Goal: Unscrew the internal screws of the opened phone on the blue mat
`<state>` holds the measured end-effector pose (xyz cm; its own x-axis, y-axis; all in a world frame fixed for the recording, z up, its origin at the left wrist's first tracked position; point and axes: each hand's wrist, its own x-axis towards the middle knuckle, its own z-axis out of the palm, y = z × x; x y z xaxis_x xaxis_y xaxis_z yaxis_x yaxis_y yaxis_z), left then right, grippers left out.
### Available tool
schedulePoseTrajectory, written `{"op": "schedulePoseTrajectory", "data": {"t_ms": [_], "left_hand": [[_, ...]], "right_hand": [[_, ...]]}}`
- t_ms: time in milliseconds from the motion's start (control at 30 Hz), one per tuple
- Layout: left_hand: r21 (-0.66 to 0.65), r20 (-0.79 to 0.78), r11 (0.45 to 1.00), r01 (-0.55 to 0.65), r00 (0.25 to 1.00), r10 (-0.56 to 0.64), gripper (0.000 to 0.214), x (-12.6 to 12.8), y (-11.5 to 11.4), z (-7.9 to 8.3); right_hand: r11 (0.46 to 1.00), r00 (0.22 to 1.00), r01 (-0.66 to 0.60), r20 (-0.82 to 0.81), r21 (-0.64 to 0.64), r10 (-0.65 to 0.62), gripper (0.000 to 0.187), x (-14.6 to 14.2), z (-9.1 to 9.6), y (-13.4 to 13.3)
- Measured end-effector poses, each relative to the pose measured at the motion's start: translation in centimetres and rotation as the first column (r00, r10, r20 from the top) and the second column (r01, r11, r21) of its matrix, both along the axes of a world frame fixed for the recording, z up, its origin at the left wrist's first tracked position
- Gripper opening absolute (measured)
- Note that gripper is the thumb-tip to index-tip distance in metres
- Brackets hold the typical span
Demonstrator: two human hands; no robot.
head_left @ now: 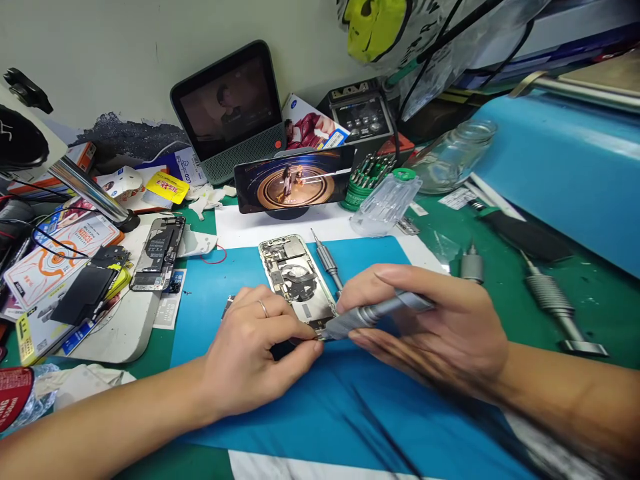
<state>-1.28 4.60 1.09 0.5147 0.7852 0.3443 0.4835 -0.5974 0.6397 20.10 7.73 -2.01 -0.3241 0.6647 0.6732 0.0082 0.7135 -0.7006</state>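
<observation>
The opened phone [303, 283], lying on the blue mat [210, 393], is probably light, rigid and internally fragile, best held by its rim; the right hand [440, 317]'s grip encloses a grey screwdriver [357, 319], while the left hand [257, 340]'s is narrow, its contents indiscernible.

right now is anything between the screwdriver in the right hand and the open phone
Only the left hand, its fingertips by the tip of the screwdriver, near the open phone; nothing else visible. Contact is unclear.
</observation>
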Motion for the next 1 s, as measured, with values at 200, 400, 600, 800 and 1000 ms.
{"op": "schedulePoseTrajectory", "data": {"t_ms": [200,400,600,800,1000], "left_hand": [[-0.004,0.026,0.996,-0.087,0.996,0.087,0.015,-0.1,-0.2,0.4],[0.466,-0.064,0.868,0.172,0.985,-0.161,0.012,0.0,-1.7,0.6],[0.507,-0.285,0.818,0.273,0.948,-0.14,0.034,0.4,-3.0,-0.5],[0.316,-0.512,0.913,0.259,0.856,-0.066,0.058,0.4,-3.5,-0.9],[0.261,-0.598,0.938,0.229,0.801,-0.029,0.067,0.6,-3.5,-1.0]], "right_hand": [[0.996,0.996,-0.055,0.073,0.072,0.05,0.077,0.1,-0.3,-0.2],[0.994,1.0,-0.02,0.0,0.108,0.02,0.078,-0.4,0.3,0.0],[0.985,0.995,0.082,-0.067,0.155,-0.072,0.072,-1.8,2.2,0.4],[0.975,0.989,0.099,-0.129,0.2,-0.074,0.068,-3.2,1.7,0.7],[0.956,0.999,0.026,-0.045,0.293,-0.014,0.073,-2.9,0.7,1.4]]}}
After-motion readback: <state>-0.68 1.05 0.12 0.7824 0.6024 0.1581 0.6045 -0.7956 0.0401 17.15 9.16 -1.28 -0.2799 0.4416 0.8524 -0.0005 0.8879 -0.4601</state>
